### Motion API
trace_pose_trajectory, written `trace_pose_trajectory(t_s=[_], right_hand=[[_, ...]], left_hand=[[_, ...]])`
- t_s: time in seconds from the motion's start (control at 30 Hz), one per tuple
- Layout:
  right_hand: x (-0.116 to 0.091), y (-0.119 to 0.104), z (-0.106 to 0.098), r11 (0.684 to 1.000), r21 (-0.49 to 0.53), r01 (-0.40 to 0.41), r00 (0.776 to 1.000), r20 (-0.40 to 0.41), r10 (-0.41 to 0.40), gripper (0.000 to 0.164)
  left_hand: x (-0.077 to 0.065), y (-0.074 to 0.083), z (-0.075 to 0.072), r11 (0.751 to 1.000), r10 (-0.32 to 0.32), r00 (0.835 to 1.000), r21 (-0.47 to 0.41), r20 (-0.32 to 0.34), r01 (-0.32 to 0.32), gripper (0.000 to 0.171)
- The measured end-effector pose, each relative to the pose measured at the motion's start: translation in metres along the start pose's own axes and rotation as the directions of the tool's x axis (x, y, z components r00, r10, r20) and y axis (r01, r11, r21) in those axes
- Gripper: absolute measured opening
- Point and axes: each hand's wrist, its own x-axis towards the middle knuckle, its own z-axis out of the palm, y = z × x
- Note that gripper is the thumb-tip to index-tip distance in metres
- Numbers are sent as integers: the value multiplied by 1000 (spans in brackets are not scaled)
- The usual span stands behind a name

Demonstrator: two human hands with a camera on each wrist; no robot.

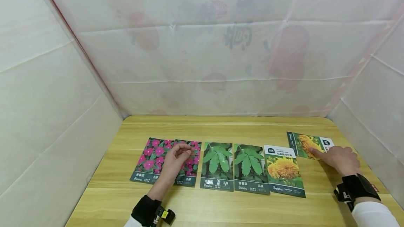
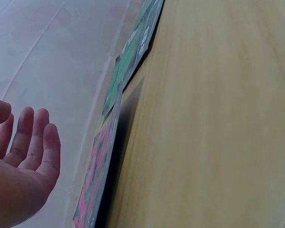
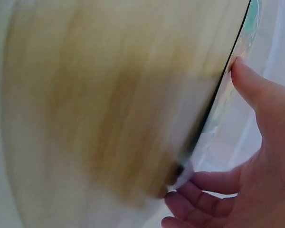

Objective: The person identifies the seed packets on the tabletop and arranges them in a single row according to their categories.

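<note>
Above the second pink-flower seed packet, my left hand hovers with loosely bent fingers and nothing in them. Another pink-flower seed packet lies to its left, slightly overlapped. At the right, my right hand holds a yellow-flower seed packet that lies sideways. In the right wrist view the thumb presses on its face and the other fingers bend at its end. A second yellow-flower seed packet stands upright in the row, left of that hand.
Two green-leaf seed packets lie in the middle of the row on the wooden table. White printed sheets enclose the table at the back and both sides.
</note>
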Motion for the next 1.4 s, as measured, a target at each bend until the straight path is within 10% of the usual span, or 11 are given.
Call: trace_pose_trajectory(t_s=[0.67, 1.4], right_hand=[[-5, 21, -6, 903, 376, 206, 904, -426, -29, 59], [-26, -8, -31, 831, 479, 284, 797, -600, 74, 56]], left_hand=[[0, 0, 0, 1000, -12, 1000, -25, -1, 12, 22], [-1, 2, -2, 999, -36, 999, -12, -10, 36, 28]])
